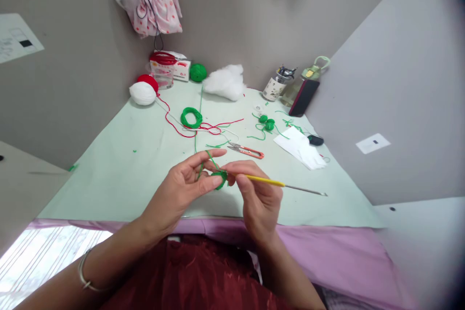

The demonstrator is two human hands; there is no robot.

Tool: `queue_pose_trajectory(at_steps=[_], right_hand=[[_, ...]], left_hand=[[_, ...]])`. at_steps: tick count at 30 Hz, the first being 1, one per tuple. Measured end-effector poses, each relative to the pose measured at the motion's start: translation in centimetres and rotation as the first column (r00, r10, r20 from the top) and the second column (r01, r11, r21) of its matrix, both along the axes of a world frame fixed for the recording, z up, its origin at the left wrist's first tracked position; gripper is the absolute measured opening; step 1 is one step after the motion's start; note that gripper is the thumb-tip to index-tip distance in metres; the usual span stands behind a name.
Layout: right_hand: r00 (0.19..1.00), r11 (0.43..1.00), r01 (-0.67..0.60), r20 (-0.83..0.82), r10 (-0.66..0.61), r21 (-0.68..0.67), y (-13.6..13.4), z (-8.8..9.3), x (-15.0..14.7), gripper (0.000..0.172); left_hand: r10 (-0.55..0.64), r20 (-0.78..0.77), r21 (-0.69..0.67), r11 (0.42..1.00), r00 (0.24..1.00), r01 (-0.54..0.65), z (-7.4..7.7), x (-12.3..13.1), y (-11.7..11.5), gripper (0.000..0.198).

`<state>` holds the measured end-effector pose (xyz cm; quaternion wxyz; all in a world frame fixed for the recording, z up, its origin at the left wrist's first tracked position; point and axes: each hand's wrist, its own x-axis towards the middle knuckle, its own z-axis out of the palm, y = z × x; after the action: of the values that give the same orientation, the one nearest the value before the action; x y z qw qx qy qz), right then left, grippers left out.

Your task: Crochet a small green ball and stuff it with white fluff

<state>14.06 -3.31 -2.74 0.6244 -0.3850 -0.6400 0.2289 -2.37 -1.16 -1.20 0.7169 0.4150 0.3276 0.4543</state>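
Observation:
Between thumb and fingers, my left hand (189, 179) pinches a small green crochet piece (219, 180), with green yarn (195, 143) looped over the raised index finger. My right hand (259, 198) grips a yellow-handled crochet hook (267, 181). One end of the hook points into the green piece, where the fingers partly hide it; the bare metal end sticks out to the right. Just beyond my hands lie orange thread snips (250, 151). A green crocheted ring (191, 117) rests farther back, beside loose red yarn (170, 123).
White and red yarn balls (143, 93) sit at the back left, near a green yarn ball (198, 72) and white stuffing (225, 82). On the right are small green pieces (268, 123), white paper (296, 145), a pen cup (275, 86), a phone (304, 99) and a bottle (290, 91).

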Motion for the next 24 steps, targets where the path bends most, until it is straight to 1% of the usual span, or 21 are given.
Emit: queue_pose_trajectory(at_steps=[1, 3, 4, 5, 6, 7, 9, 11, 13, 15, 17, 20, 22, 24], right_hand=[[0.997, 0.999, 0.036, 0.061, -0.039, 0.040, -0.1, -0.3, -0.1, 0.023], [0.962, 0.975, 0.117, 0.222, -0.158, 0.187, -0.4, -0.9, -0.3, 0.032], [0.932, 0.954, 0.138, 0.292, -0.216, 0.265, -0.5, -1.1, -0.3, 0.037], [0.910, 0.935, 0.146, 0.326, -0.255, 0.323, -0.6, -1.2, -0.3, 0.040], [0.910, 0.928, 0.151, 0.320, -0.265, 0.340, -0.6, -1.2, -0.2, 0.039], [0.930, 0.937, 0.158, 0.273, -0.248, 0.312, -0.6, -1.1, -0.1, 0.036], [0.982, 0.976, 0.153, 0.083, -0.167, 0.157, -0.4, -0.6, 0.1, 0.026], [0.993, 0.996, 0.087, -0.087, -0.086, 0.006, -0.1, 0.1, 0.2, 0.021], [0.990, 0.997, 0.011, -0.139, -0.020, -0.071, 0.1, 0.4, 0.2, 0.020], [0.989, 0.992, -0.032, -0.146, 0.014, -0.122, 0.3, 0.4, 0.2, 0.017], [0.978, 0.985, -0.068, -0.205, 0.034, -0.158, 0.5, 0.1, 0.3, 0.017], [0.945, 0.973, -0.136, -0.321, 0.071, -0.185, 0.6, -0.3, 0.6, 0.019], [0.936, 0.966, -0.160, -0.341, 0.084, -0.202, 0.6, -0.2, 0.7, 0.021], [0.945, 0.969, -0.148, -0.317, 0.080, -0.198, 0.5, 0.1, 0.7, 0.023]], left_hand=[[0.019, 0.001, 0.005, 1.000, 1.000, -0.019, -0.1, 0.1, -0.1, 0.043], [0.035, 0.033, -0.026, 0.999, 0.999, -0.034, -0.2, 0.3, -0.2, 0.049], [0.019, 0.062, -0.069, 0.998, 0.998, -0.015, -0.2, 0.3, -0.1, 0.050], [-0.008, 0.096, -0.127, 0.992, 0.995, 0.020, -0.2, 0.2, 0.0, 0.049], [-0.035, 0.128, -0.189, 0.980, 0.991, 0.059, -0.1, 0.1, 0.2, 0.045], [-0.055, 0.152, -0.243, 0.966, 0.987, 0.091, 0.0, 0.0, 0.3, 0.041], [-0.062, 0.169, -0.286, 0.952, 0.984, 0.109, 0.1, -0.2, 0.6, 0.034], [-0.036, 0.132, -0.231, 0.971, 0.991, 0.066, 0.1, -0.3, 0.6, 0.033], [-0.029, 0.050, -0.124, 0.992, 0.998, 0.035, 0.0, -0.3, 0.4, 0.036], [-0.024, -0.036, -0.026, 0.999, 0.999, 0.023, -0.1, -0.2, 0.2, 0.036], [-0.021, -0.087, 0.025, 0.999, 0.996, 0.023, -0.1, -0.3, 0.1, 0.033], [-0.007, -0.106, 0.045, 0.999, 0.994, 0.012, -0.1, -0.5, 0.1, 0.031], [0.003, -0.109, 0.058, 0.998, 0.994, 0.003, 0.0, -0.6, 0.2, 0.032], [0.016, -0.124, 0.072, 0.997, 0.992, -0.007, -0.1, -0.8, 0.3, 0.032]])
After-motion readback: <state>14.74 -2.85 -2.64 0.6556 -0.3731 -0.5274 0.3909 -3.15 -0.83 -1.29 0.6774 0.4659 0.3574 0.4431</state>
